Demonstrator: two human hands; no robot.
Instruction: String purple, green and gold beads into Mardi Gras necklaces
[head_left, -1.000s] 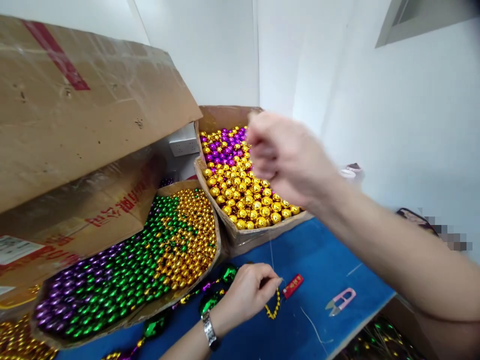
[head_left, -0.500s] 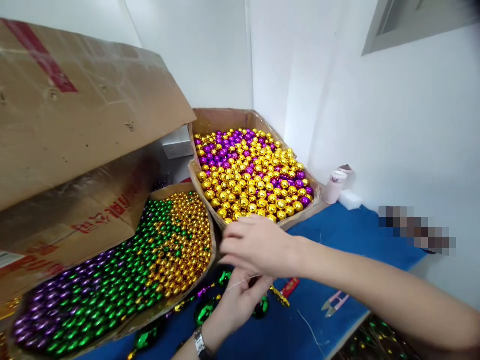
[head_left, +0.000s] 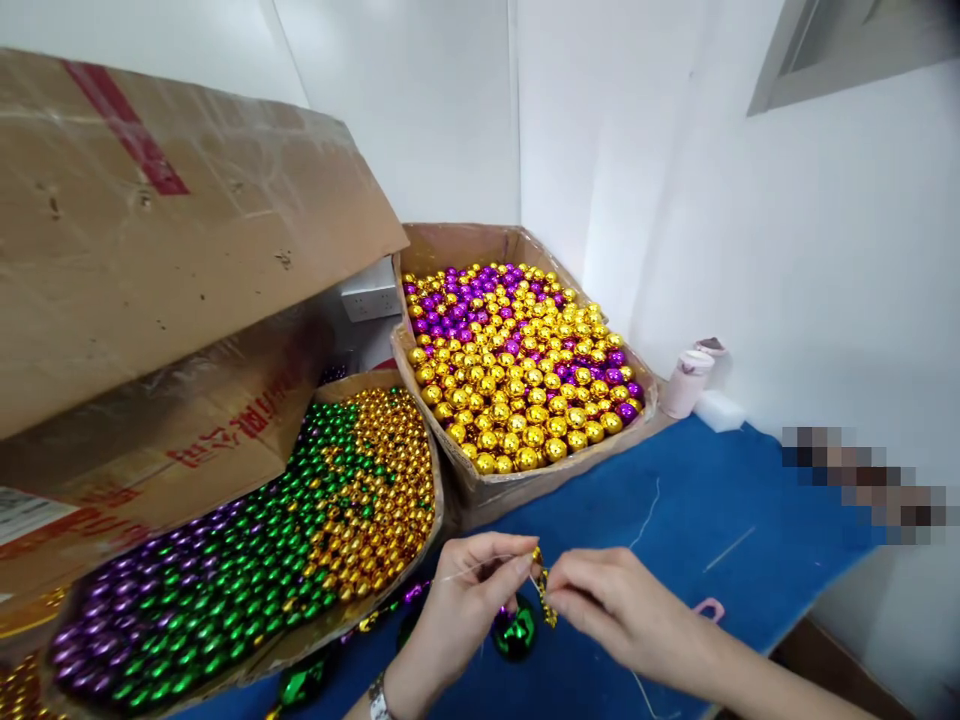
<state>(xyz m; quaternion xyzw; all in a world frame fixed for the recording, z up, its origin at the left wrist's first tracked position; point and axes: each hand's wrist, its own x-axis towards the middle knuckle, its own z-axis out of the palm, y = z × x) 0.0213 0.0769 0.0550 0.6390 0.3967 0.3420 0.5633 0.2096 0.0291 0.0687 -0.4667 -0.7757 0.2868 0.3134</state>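
Hands meet low over a blue table, where the left hand and the right hand close in on a short strand of small gold beads hanging between them. The strand runs roughly up and down, its top end caught at the fingertips and its lower end dangling just above a large green bead resting on the cloth. Both hands sit about equally near the strand, the left coming from below-left, the right from the lower right. The left thumb and forefinger are pinched narrow on a fine pale thread that stretches leftward from the strand's top; the right fingers are drawn together in a tight pinch at the strand itself, though whether they grip bead or thread cannot be told. Behind the hands, a cardboard box of gold and purple balls stands against the white wall, and a second box of green, gold and purple beads lies to the left under a raised cardboard flap. A pink spool stands near the wall.
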